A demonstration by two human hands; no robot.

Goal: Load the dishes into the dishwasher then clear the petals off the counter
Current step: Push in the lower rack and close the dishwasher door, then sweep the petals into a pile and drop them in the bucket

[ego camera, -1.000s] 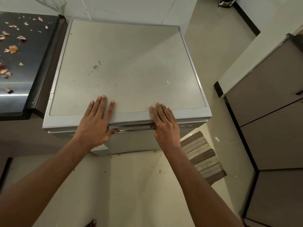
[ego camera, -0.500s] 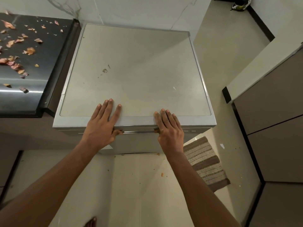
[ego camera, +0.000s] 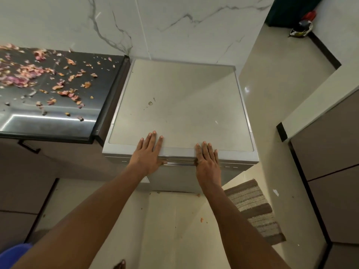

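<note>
No readable brand, label or writing anywhere; only a few pale dash marks on the control strip at the front edge of the dishwasher (ego camera: 180,105), too small to make out. Grey-white, flat-topped, standing against a white marble-veined wall (ego camera: 174,26), door closed, a small brownish stain near the middle of the top. Left hand (ego camera: 148,155) laid flat on the front edge, fingers straight and slightly spread, thumb tucked under at the metal handle bar (ego camera: 180,163). Right hand (ego camera: 207,161) likewise flat beside it, fingers straight and close together, thumb down at the same bar. Just left of the dishwasher, a glossy black counter (ego camera: 58,121) strewn with pink and orange petals (ego camera: 25,76), thickest toward the far left. Below, pale tiled floor (ego camera: 171,230) with a few petal scraps, a striped brown-and-cream mat (ego camera: 254,210) at right. Grey-brown cabinet fronts (ego camera: 334,181) along the right side.
</note>
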